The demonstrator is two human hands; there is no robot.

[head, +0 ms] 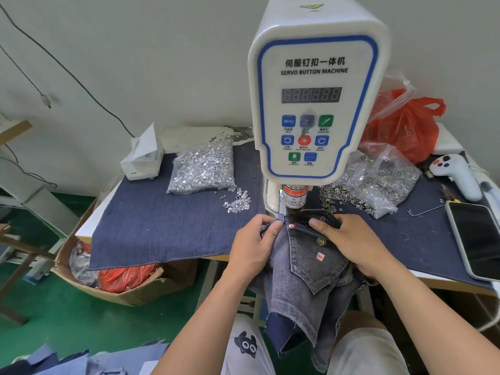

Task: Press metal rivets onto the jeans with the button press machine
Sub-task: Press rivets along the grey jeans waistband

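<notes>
A white servo button machine stands on the table, its black press head just above the jeans. The grey-blue jeans hang over the table's front edge, back pocket up. A red laser dot lies on the pocket's top left corner under the press head. My left hand pinches the waistband to the left of the dot. My right hand grips the waistband on the right, thumb on the fabric. A metal button sits on the pocket's flap.
A clear bag of silver rivet pins lies at the left, with loose pins beside it. Bags of metal rings lie at the right, near a phone, a white handheld tool and a red plastic bag. A tissue box stands far left.
</notes>
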